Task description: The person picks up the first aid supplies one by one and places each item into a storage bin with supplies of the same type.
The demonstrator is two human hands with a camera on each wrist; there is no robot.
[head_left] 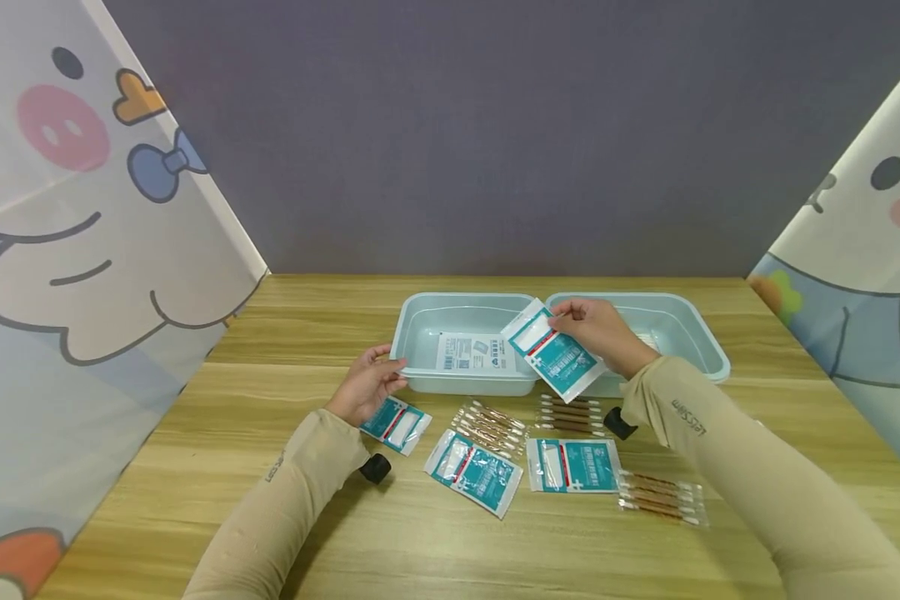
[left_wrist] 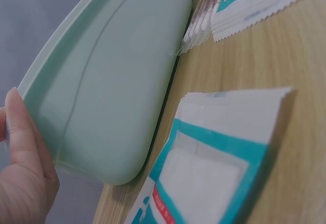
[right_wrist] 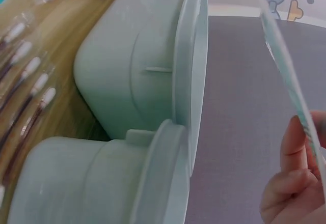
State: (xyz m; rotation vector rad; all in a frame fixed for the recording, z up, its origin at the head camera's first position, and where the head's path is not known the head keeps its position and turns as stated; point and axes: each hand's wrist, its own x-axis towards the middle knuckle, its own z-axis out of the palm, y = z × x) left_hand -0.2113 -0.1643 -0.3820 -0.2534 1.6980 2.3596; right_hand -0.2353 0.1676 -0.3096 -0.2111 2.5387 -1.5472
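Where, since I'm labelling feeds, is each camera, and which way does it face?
Head: worn there, facing forward and down at the left tray and right tray; left hand, right hand and sleeves show.
Left wrist: worn there, facing the left tray's outer wall and a teal packet; left hand partly shows.
Right wrist: worn there, facing both trays' outer walls and cotton swabs; right hand partly shows.
Head and right wrist share trays and swabs.

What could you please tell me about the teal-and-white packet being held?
The flat, rectangular, teal-and-white packet looks like glossy film, with a white panel, red stripe, cross and lettering. No tear shows. The right hand pinches one edge, holding it tilted above two pale aqua plastic trays.
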